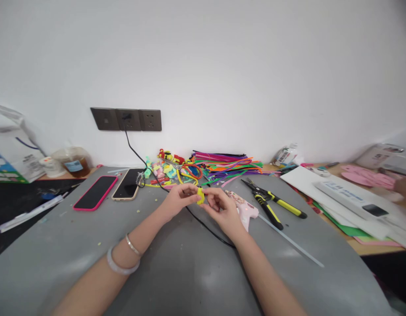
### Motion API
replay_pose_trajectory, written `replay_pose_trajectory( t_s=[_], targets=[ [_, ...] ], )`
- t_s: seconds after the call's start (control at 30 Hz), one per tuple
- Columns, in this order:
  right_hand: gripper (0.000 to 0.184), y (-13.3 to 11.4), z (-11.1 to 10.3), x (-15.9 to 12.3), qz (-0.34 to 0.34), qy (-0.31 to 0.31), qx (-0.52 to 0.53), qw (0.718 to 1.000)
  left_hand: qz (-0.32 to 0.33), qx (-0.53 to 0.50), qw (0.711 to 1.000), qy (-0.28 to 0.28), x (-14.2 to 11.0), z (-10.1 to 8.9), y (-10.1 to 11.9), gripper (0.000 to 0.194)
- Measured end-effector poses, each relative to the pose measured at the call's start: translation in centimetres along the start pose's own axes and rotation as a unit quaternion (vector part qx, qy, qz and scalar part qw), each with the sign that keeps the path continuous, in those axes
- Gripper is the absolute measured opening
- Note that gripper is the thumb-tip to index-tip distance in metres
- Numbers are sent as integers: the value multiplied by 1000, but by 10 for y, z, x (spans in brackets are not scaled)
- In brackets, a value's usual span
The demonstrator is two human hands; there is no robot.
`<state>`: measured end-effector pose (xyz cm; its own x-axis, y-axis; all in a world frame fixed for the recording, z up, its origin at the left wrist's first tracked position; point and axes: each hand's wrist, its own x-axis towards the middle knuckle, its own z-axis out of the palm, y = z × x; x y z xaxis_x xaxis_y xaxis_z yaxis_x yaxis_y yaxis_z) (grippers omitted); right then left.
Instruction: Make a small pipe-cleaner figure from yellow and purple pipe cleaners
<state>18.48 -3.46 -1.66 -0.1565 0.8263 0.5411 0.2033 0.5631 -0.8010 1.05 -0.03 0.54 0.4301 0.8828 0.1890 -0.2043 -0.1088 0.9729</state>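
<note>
A small, fuzzy yellow pipe cleaner piece (200, 196) is pinched between both hands above the grey mat. My left hand (180, 199) grips its left side with fingertips closed. On the other side, my right hand (222, 208) has thumb and forefinger pressed to it, its other fingers curled. Just behind my right hand lies a pink hot glue gun (245, 210), partly hidden, with a pale glue stick (291, 241) reaching out to the right. Beyond the hands rests a pile of colourful pipe cleaners (227, 166).
Yellow-handled pliers (272, 202) lie to the right. Two phones, one pink-edged (96, 193) and one gold-edged (126, 184), sit left. A black cord (208, 228) runs under the hands from the wall socket (127, 119). Papers (335, 193) and another person's hand (404, 191) are far right.
</note>
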Motion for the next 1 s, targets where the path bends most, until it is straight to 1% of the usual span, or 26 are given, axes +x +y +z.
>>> replay_pose_trajectory(
  t_s=[0.43, 1.0],
  targets=[
    [23, 3, 0, -1, -7, -3, -4, 1000, -2, 11, 1000, 5, 0, 0, 1, 35],
    [24, 0, 0, 1, -11, 1, 2, 1000, -6, 4, 1000, 9, 0, 0, 1, 37]
  ],
)
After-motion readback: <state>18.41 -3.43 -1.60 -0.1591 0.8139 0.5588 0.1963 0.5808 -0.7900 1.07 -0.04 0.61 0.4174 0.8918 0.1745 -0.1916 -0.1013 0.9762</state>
